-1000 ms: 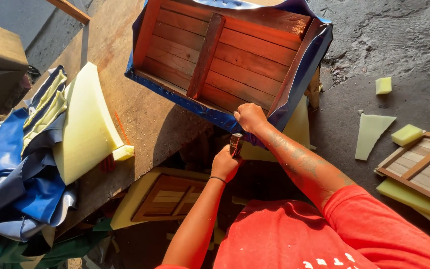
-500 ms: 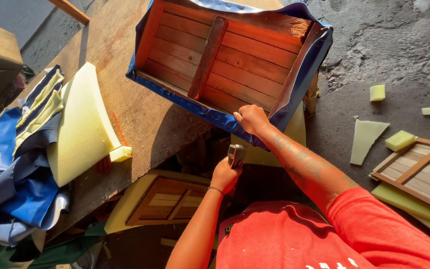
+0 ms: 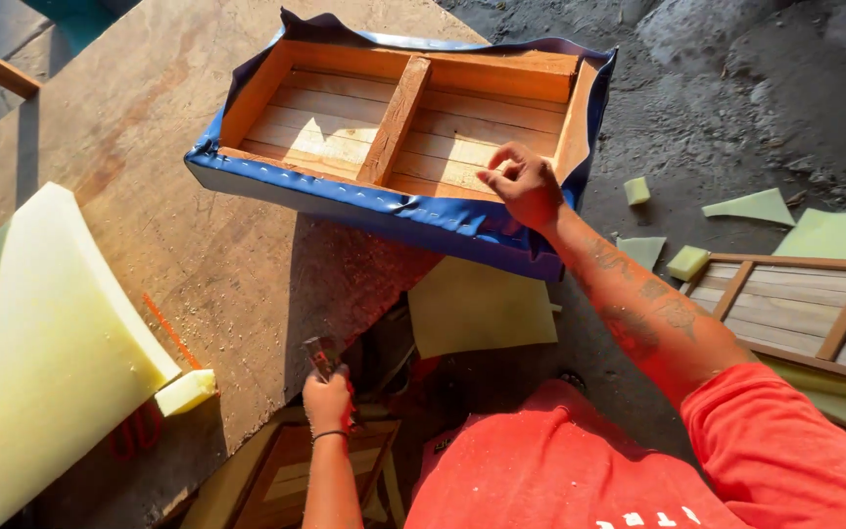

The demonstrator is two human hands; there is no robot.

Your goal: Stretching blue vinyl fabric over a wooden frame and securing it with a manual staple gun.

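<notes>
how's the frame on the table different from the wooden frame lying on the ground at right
The frame on the table is wrapped in blue covering along its sides, and the right hand rests on it; the ground frame is bare, untouched and partly out of view. Both are slatted wood with a crossbar.

packages: none in sight | labels: none | signs: none | screens: none | only lettering: a short row of white printed characters on the back of the person's red cloth shirt (image 3: 580,470), at the bottom edge of the view, cut off by the frame
</notes>
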